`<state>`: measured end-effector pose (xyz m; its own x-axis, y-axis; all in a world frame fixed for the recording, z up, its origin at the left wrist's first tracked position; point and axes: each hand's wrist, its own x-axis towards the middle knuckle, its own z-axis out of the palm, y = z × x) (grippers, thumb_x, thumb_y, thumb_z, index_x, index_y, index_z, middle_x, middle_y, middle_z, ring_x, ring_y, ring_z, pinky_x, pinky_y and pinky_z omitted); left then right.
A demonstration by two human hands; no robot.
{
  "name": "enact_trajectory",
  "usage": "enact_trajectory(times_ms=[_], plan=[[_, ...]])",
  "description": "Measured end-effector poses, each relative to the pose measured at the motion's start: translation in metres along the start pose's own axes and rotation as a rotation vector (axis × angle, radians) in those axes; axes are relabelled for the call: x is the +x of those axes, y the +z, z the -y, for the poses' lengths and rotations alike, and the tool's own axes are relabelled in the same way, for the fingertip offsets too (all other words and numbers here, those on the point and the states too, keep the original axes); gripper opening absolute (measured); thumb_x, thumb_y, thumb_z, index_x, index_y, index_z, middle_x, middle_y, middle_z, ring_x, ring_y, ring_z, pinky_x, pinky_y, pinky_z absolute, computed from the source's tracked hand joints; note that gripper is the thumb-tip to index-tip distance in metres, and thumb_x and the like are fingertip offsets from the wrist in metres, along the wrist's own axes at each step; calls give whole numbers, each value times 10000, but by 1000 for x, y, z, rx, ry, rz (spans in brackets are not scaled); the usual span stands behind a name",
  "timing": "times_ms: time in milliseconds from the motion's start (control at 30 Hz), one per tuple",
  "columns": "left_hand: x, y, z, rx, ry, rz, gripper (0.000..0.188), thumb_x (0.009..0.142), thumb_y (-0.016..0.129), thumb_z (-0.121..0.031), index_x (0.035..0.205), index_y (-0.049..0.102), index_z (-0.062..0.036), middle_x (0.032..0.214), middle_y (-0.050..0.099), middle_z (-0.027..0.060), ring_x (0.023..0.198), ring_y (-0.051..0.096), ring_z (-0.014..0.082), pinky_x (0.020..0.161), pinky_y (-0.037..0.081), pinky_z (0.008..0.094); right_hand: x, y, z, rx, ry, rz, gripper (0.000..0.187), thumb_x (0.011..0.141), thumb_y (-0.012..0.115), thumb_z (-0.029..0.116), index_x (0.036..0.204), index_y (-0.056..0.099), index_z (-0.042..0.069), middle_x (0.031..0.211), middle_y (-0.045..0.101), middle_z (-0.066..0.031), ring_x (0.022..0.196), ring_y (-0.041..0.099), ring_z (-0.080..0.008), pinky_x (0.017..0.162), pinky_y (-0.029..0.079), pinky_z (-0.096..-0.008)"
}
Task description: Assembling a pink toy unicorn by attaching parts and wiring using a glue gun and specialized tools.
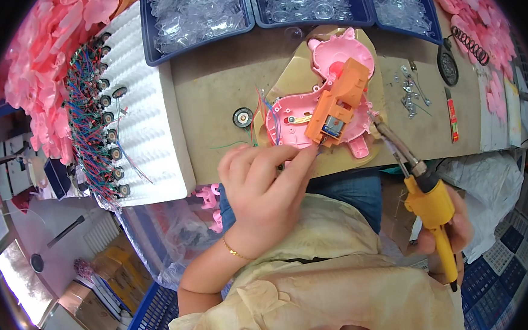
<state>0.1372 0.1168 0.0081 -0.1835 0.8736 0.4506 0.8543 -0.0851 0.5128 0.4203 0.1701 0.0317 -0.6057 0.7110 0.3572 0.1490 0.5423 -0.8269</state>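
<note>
A pink animal-shaped toy shell (pixel 287 106) lies hollow side up, with an orange plastic mechanism housing (pixel 340 100) set across it. A small motor (pixel 334 124) shows in the housing's lower end. My left hand (pixel 262 180) is at that end, thumb and fingers drawn together; the fingertips hide what they pinch. My right hand (pixel 458 222) is wrapped round a yellow soldering gun (pixel 429 203), whose tip points at the right side of the shell. Thin coloured wires (pixel 271 116) rise at the shell's left, and a small round speaker (pixel 243 117) lies beside it.
Blue bins (pixel 198 24) of clear plastic parts line the back. A white foam tray (pixel 145 105) holds several wired speakers at left. Pink shells (pixel 57 50) are heaped at both sides. Loose screws (pixel 409 92), a red tube (pixel 453 119) and a coiled iron stand (pixel 469 43) lie at right.
</note>
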Motion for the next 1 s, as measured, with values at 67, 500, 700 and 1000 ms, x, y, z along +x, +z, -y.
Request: enact_trajectory(times_ms=[67,500,700,1000], plan=[[4,-3,-2,-64,-9,-20,159,705,702,-113,856,655,-129,771,573,-28,765,523,173,800,354,361,2,-5,1,95,37,-42,651,811,685,247,1331,311,131,1193,512,-240,1002,551,-303,808,470,-402],[29,-4,-8,-131,-160,126,98,710,702,-91,743,611,-102,680,556,2,670,504,184,726,335,320,34,14,1,303,-23,18,579,805,666,198,1290,378,68,1144,537,-260,955,602,-287,807,487,-350],[30,-4,-9,-92,-117,106,105,699,706,-84,745,615,-108,684,564,0,685,519,188,733,339,323,37,13,4,410,-58,90,561,723,725,36,1201,431,51,1194,471,-350,935,614,-372,769,503,-376],[31,-5,-10,-36,-71,107,110,698,705,-73,753,618,-111,685,568,-2,700,532,191,745,341,326,46,10,7,266,106,282,471,782,698,101,1177,442,88,1056,570,-306,795,647,-320,667,519,-362]])
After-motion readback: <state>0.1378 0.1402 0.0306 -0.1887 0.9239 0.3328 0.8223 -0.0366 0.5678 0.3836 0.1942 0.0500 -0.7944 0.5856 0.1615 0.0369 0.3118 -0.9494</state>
